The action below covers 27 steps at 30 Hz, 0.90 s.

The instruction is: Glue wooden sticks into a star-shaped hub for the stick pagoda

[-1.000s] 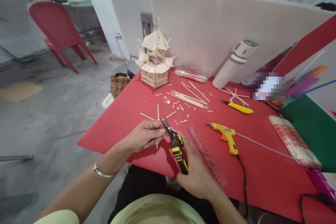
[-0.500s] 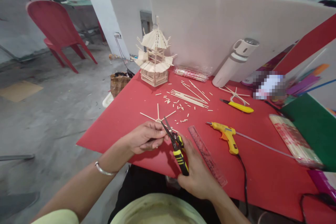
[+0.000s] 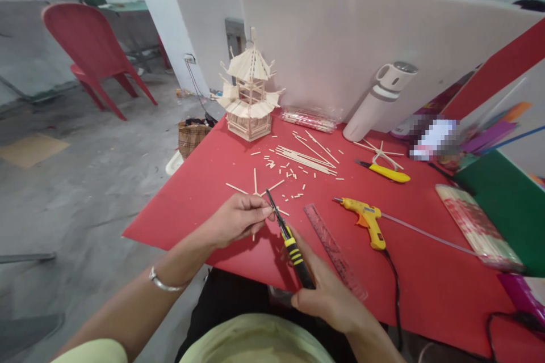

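My left hand [image 3: 240,218] is closed in a pinch on a thin wooden stick, mostly hidden by the fingers, with its end at the blades. In my right hand [image 3: 319,278] are scissors [image 3: 293,250] with black-and-yellow handles; their dark blades look closed beside my left fingertips. Just beyond and partly behind my left hand, a star-shaped stick frame [image 3: 255,182] lies on the red tabletop [image 3: 183,210]. Several cut stick bits [image 3: 290,173] are scattered past it, near a bundle of longer sticks [image 3: 304,160].
A stick-built pagoda model [image 3: 250,99] stands at the back left. To the right lie a clear ruler [image 3: 330,244], a yellow glue gun [image 3: 366,218] with its cord, a yellow-handled cutter [image 3: 389,173] and packed sticks [image 3: 477,227]. A white flask [image 3: 377,105] leans against the partition [image 3: 323,45].
The scissors' blades have come together, and the right hand's grip has tightened and turned slightly. The left hand stays nearly in place, still pinching.
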### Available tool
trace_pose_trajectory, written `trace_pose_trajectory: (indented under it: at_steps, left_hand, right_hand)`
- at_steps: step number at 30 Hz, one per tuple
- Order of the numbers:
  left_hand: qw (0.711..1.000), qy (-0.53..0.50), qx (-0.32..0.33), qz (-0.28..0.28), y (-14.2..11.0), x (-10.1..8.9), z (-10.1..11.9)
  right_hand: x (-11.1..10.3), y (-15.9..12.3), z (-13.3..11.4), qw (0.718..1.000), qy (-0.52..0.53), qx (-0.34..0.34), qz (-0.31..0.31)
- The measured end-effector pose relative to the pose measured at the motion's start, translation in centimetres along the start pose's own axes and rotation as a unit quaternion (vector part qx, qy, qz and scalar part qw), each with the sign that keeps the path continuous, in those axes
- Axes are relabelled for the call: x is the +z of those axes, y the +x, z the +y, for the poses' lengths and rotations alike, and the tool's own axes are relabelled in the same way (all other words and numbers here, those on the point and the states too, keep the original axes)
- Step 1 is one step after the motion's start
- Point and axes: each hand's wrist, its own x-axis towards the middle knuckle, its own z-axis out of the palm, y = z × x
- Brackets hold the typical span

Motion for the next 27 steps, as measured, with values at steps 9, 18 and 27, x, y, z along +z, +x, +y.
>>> trace_pose_trajectory:
  at_steps: [9,18,27]
  left_hand:
    - [0.999,-0.001,0.002,0.038,0.12,-0.07,0.74]
    - [0.999,0.015,-0.010,0.032,0.43,-0.39,0.63]
    - [0.999,0.022,-0.012,0.026,0.38,-0.54,0.50]
  right_hand:
    - [0.11,-0.09,-0.31,0.996,0.075,0.037,-0.011]
    - [0.72,0.04,-0.24,0.985,0.158,0.064,-0.035]
    - [0.63,-0.07,-0.17,0.981,0.175,0.066,-0.048]
